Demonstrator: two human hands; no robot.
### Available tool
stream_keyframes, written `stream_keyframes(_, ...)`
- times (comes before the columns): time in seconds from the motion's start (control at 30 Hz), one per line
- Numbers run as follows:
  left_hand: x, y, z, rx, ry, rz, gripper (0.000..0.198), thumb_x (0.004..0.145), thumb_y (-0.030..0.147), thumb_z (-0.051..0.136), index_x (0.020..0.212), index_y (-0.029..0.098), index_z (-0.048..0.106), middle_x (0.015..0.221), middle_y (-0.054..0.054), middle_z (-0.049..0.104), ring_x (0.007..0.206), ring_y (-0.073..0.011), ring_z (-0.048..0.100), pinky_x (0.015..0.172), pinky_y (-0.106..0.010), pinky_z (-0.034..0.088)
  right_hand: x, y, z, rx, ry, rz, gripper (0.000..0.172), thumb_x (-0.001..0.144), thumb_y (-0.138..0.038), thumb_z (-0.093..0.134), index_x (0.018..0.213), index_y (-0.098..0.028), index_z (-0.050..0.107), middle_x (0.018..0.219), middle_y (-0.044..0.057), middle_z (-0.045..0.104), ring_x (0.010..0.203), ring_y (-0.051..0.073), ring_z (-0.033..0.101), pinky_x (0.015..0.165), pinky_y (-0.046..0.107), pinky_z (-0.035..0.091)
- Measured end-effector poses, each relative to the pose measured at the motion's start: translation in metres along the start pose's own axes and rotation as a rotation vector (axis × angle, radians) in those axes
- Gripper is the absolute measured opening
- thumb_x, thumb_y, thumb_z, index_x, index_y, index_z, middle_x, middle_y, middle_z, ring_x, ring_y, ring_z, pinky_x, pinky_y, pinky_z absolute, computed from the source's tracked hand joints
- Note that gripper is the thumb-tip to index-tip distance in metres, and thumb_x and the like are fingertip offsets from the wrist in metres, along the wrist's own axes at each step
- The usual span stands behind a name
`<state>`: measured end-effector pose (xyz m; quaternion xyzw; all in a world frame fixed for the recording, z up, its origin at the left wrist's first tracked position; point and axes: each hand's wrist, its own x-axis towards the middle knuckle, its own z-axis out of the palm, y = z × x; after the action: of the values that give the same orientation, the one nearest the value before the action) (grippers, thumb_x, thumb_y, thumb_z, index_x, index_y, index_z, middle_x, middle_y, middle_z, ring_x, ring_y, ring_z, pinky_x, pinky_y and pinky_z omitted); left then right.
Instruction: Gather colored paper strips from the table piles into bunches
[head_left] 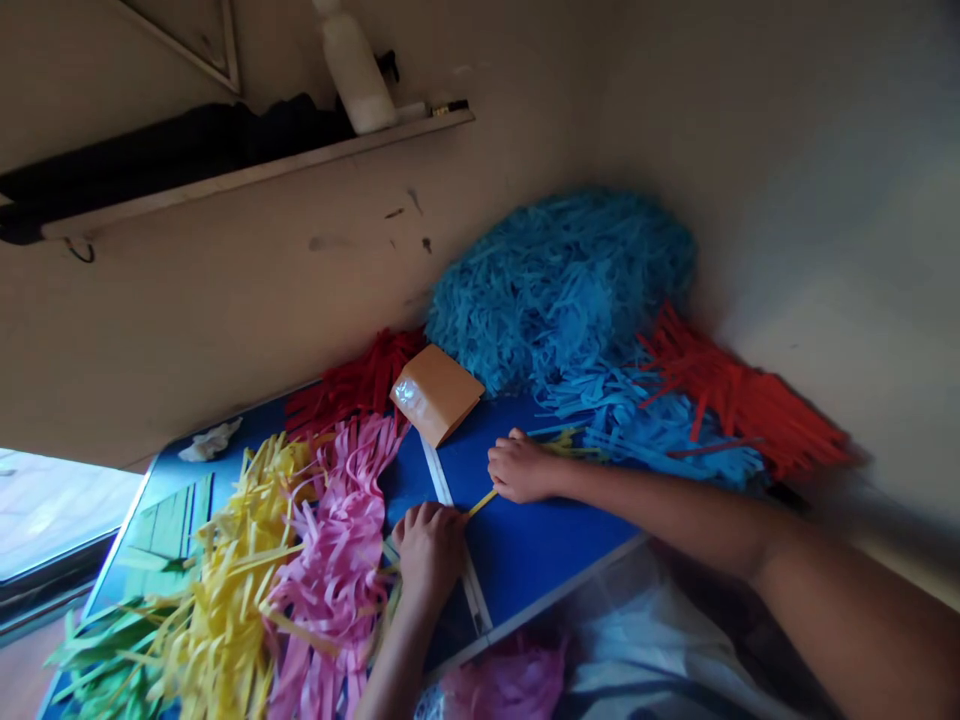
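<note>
A narrow yellow strip (481, 503), seemingly paper, stretches between my two hands above the blue tabletop (540, 540). My left hand (430, 545) is closed on its lower end, beside the pink fringe strips (341, 540). Higher up and to the right, my right hand (521, 467) grips the other end with curled fingers. Some yellow strip ends (570, 443) show just behind my right wrist. Close beyond the hands lies a folded orange-brown packet (436, 392) with a shiny patch. My fingers hide both ends of the strip.
Yellow fringe (232, 560) and green strips (120, 655) cover the table's left side. A big blue fringe heap (562, 280) fills the back corner, with red fringe (757, 400) on its right and darker red fringe (360, 375) on its left. A wall shelf (262, 170) carries a white bottle (358, 75).
</note>
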<state>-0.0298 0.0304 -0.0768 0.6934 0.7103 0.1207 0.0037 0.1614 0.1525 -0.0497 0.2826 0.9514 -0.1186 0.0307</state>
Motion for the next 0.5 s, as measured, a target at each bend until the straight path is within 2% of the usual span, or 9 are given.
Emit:
stream_keyframes(0.13, 0.008, 0.002, -0.004, -0.002, -0.042, -0.006, 0.018, 0.088, 0.033, 0.058, 0.079, 0.025, 0.072, 0.091, -0.004, 0.070, 0.093, -0.0247, 0.056, 0.081, -0.040, 0.033, 0.007, 0.001, -0.012, 0.038, -0.049, 0.031, 0.016, 0.086, -0.028, 0.062, 0.083, -0.017, 0.073, 0.098, 0.010, 0.069, 0.097, 0.026, 0.056, 0.083, 0.039, 0.031)
stream_keyframes(0.27, 0.011, 0.002, -0.006, -0.015, -0.045, -0.010, 0.016, 0.086, 0.030, 0.058, 0.077, 0.025, 0.070, 0.091, -0.003, 0.070, 0.094, -0.0248, 0.057, 0.082, -0.039, 0.035, 0.008, 0.005, -0.010, 0.083, -0.041, 0.090, 0.015, 0.084, -0.033, 0.068, 0.077, -0.020, 0.072, 0.094, 0.006, 0.070, 0.095, 0.024, 0.058, 0.082, 0.036, 0.031)
stream_keyframes(0.33, 0.009, 0.003, -0.006, -0.020, -0.027, -0.018, 0.015, 0.086, 0.025, 0.056, 0.087, 0.025, 0.071, 0.093, -0.004, 0.071, 0.094, -0.0245, 0.058, 0.082, -0.040, 0.036, 0.007, 0.006, -0.006, 0.101, -0.015, 0.110, 0.015, 0.084, -0.035, 0.069, 0.078, -0.021, 0.071, 0.095, 0.005, 0.070, 0.096, 0.023, 0.058, 0.082, 0.036, 0.031)
stream_keyframes(0.4, 0.007, 0.006, -0.008, -0.023, -0.011, -0.004, 0.022, 0.087, 0.021, 0.055, 0.100, 0.028, 0.071, 0.098, -0.004, 0.071, 0.098, -0.0252, 0.058, 0.087, -0.042, 0.036, 0.005, 0.006, -0.003, 0.112, 0.013, 0.117, 0.015, 0.085, -0.036, 0.069, 0.081, -0.021, 0.069, 0.095, 0.004, 0.070, 0.096, 0.023, 0.058, 0.083, 0.036, 0.031)
stream_keyframes(0.5, 0.004, 0.012, -0.013, 0.015, -0.011, 0.119, 0.038, 0.085, 0.011, 0.054, 0.105, 0.037, 0.071, 0.102, -0.002, 0.072, 0.106, -0.0279, 0.056, 0.098, -0.050, 0.029, 0.000, 0.006, 0.000, 0.113, 0.042, 0.111, 0.014, 0.086, -0.036, 0.068, 0.085, -0.021, 0.069, 0.096, 0.004, 0.070, 0.097, 0.023, 0.057, 0.085, 0.037, 0.031)
